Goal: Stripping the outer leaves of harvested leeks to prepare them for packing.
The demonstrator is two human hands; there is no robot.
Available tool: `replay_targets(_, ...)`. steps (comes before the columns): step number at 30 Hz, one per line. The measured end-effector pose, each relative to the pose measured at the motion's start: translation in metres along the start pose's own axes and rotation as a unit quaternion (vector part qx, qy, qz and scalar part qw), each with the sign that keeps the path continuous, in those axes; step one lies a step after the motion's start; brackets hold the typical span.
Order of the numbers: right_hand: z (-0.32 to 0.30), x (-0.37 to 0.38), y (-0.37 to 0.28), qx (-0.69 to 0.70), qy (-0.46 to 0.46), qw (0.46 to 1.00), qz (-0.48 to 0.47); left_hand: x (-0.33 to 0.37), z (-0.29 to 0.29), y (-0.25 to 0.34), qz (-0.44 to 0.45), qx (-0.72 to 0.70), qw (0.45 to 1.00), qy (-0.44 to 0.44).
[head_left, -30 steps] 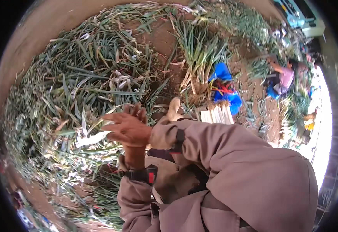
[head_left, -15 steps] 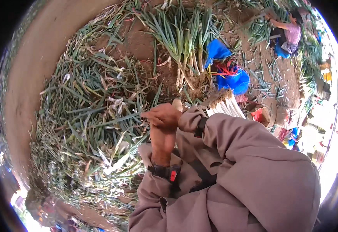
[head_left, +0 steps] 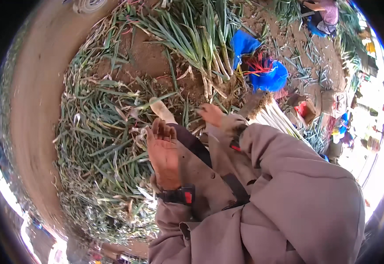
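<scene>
My left hand (head_left: 163, 156) is palm up over the lap, its fingers loosely bent and nothing in it. Farther forward, my right hand (head_left: 211, 115) reaches out with its fingertips pointing left; they are slightly blurred and no object shows in them. Just beyond it, a bunch of untrimmed green onions (head_left: 207, 53) lies with roots toward me and long leaves pointing away. Beside my right forearm is a stack of peeled white green onion stalks (head_left: 277, 115), root ends facing forward.
A big heap of loose green leaves (head_left: 108, 136) covers the ground at left. A pale shoe (head_left: 160, 109) sticks out near my left hand. Blue plastic (head_left: 269, 78) with red ties lies beyond the stalks. A co-worker (head_left: 326, 17) sits at far right. Bare soil (head_left: 150, 55) shows ahead.
My hands were together, one over the other. They have parted: the left has drawn back and turned palm up, the right has moved forward and right. The view has shifted slightly.
</scene>
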State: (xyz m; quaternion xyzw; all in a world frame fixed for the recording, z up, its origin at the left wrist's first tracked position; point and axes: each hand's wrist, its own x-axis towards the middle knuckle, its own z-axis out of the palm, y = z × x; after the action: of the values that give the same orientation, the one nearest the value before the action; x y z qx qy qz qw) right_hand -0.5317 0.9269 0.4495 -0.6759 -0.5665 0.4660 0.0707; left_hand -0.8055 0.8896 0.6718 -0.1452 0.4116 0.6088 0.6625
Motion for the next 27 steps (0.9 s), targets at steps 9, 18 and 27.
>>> replay_targets(9, 0.031, 0.251, 0.154, -0.096, 0.103, 0.975, 0.172, 0.426, -0.127, 0.077, -0.128, 0.136, 0.978, 0.09)
replay_targets(18, 0.244, 0.652, 0.327, -0.199, 0.11, 0.964, 0.135, 0.726, -0.365, -0.116, -0.263, 0.191, 0.93, 0.171)
replay_targets(27, 0.419, 0.75, 0.519, -0.264, 0.094, 0.94, 0.192, 0.802, -0.505, -0.228, -0.246, 0.254, 0.925, 0.139)
